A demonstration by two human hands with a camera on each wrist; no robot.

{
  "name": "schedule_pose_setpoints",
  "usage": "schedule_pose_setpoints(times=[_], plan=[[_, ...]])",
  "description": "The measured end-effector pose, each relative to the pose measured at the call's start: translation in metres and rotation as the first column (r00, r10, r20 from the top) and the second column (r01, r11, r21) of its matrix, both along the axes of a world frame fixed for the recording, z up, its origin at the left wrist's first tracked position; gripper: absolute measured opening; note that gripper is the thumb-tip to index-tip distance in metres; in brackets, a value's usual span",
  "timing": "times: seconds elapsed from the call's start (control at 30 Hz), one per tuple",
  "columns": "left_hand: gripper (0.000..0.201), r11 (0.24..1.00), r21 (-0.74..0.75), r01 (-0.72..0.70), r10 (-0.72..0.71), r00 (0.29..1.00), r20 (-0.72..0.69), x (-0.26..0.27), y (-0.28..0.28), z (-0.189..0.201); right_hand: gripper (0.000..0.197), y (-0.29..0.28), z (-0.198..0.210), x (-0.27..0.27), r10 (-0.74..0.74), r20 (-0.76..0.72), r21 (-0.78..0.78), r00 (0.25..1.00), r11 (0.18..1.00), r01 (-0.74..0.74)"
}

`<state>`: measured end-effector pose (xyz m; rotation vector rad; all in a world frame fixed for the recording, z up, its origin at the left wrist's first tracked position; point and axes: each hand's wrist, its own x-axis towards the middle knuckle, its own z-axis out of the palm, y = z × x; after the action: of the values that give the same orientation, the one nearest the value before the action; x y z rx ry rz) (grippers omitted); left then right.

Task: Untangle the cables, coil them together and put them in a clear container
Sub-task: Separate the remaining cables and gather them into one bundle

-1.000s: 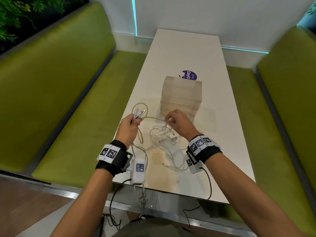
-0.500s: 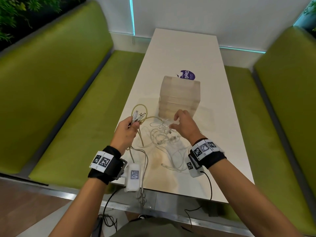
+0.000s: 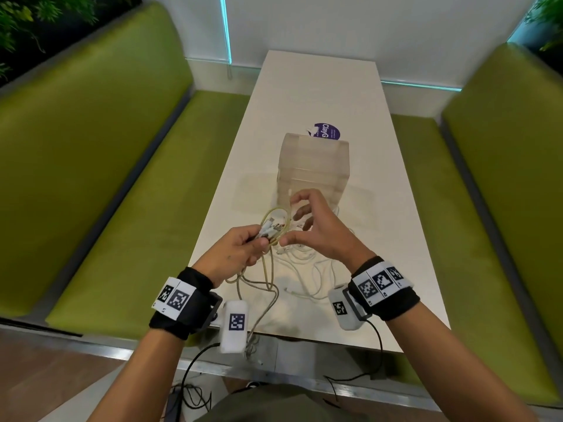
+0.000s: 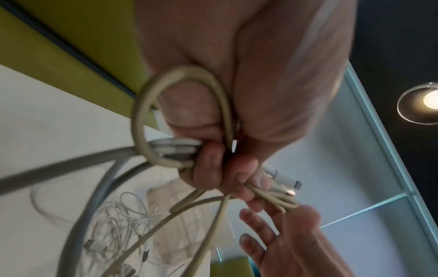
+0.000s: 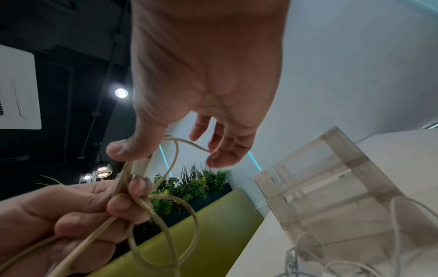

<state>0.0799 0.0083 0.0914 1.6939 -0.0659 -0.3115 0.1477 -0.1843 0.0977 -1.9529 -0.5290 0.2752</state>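
On the counter (image 3: 313, 95), near edge: tangle of white cables (image 3: 307, 263) lying loose, between the two wrists and in front of the clear container (image 3: 313, 166).
Left hand (image 3: 234, 254): clamped on a bundle of beige cables (image 3: 271, 229); fingers (image 4: 208, 165) curled round the strands, several plug ends gathered and sticking out past the fingertips. One beige loop standing up above the fist, further strands hanging down past the counter edge.
Right hand (image 3: 323, 229): spread and relaxed, gripping nothing; thumb tip just beside the plug ends held by the left hand, contact not determinable. One beige strand passing behind the fingers (image 5: 222, 146) in the right wrist view.
Hands relative to each other: close together, above the near half of the counter.
Clear container: upright, square-sided, holding nothing visible; standing at mid-counter, just beyond the right hand.
Purple sticker (image 3: 326, 130): flat on the counter, directly behind the container.
Green benches (image 3: 100, 166): along both long sides of the counter.
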Motion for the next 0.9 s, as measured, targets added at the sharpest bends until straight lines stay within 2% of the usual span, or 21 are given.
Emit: schedule_pose_setpoints(times=[0.07, 0.1, 0.17, 0.23, 0.33, 0.47, 0.6, 0.8, 0.9], plan=[[0.02, 0.998, 0.003, 0.056, -0.056, 0.998, -0.012, -0.002, -0.002, 0.002, 0.082, -0.008, 0.003, -0.002, 0.094, 0.037, -0.043, 0.995, 0.995, -0.092], [0.018, 0.996, 0.008, 0.09, -0.09, 0.996, -0.02, -0.002, -0.003, 0.003, 0.079, -0.012, 0.005, -0.003, 0.161, 0.015, -0.085, 0.987, 0.984, -0.159], [0.016, 0.987, 0.016, 0.158, -0.158, 0.987, -0.043, -0.003, -0.004, 0.003, 0.064, -0.018, 0.006, -0.005, 0.282, -0.103, -0.135, 0.954, 0.946, -0.295], [0.017, 0.985, -0.013, 0.17, -0.17, 0.983, -0.07, -0.007, -0.006, 0.003, 0.052, -0.022, 0.005, -0.006, 0.322, -0.218, -0.077, 0.921, 0.935, -0.346], [0.02, 0.992, -0.087, 0.093, -0.098, 0.994, -0.056, -0.01, -0.009, -0.004, 0.042, -0.027, 0.003, -0.007, 0.246, -0.246, -0.008, 0.938, 0.967, -0.255], [0.019, 0.994, -0.1, 0.035, -0.04, 0.998, -0.05, -0.013, -0.02, -0.007, 0.032, -0.028, -0.006, -0.011, 0.177, -0.221, -0.051, 0.959, 0.98, -0.192], [0.022, 0.993, -0.113, 0.035, -0.041, 0.998, -0.055, -0.016, -0.018, -0.013, 0.027, -0.029, -0.009, -0.014, 0.148, -0.241, -0.078, 0.959, 0.982, -0.172], [0.023, 0.959, -0.272, -0.074, 0.042, 0.991, -0.124, -0.016, -0.016, -0.021, 0.026, -0.029, -0.01, -0.026, 0.145, -0.269, 0.08, 0.952, 0.989, -0.128], [0.016, 0.938, -0.3, -0.174, 0.134, 0.98, -0.148, -0.015, -0.015, -0.022, 0.017, -0.03, -0.01, -0.033, 0.102, -0.259, 0.157, 0.961, 0.986, -0.062]])
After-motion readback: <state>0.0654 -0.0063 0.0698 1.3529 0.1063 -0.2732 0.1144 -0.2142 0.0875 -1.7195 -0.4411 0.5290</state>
